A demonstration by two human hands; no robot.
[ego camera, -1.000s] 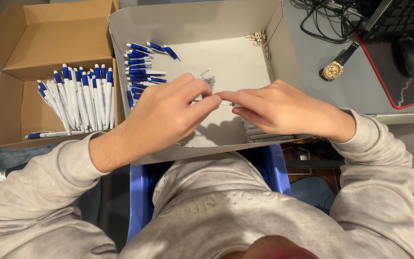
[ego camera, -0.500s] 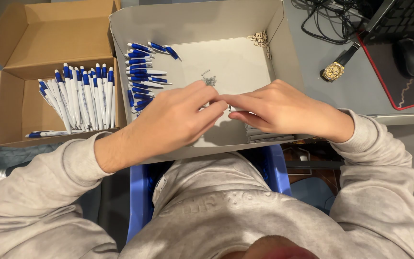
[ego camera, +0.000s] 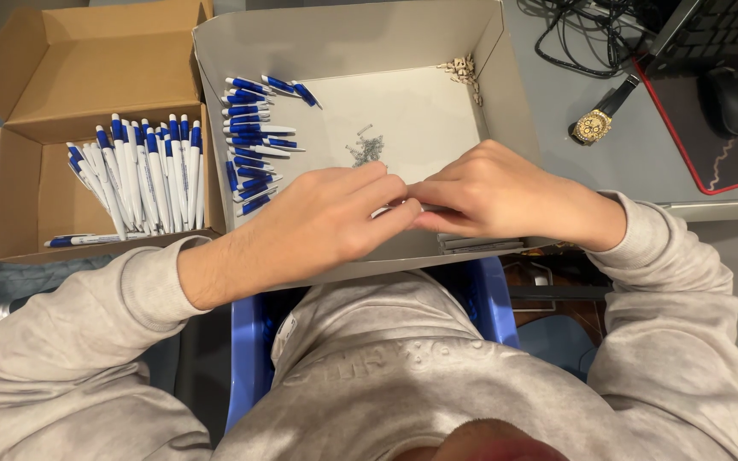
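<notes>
I see my left hand and right hand meeting fingertip to fingertip over the near part of the shallow grey cardboard tray, and between them a slim white pen part is pinched, its long axis running left to right from one hand into the other; both sets of fingers are clenched on it, so neither hand is nearer. Most of the part is hidden, so I cannot tell which piece it is. Just beyond the fingers a small heap of tiny metal springs lies on the tray floor, with loose blue and white pens at the tray's left side. The brown cardboard box to the left holds a row of blue and white pens standing side by side.
</notes>
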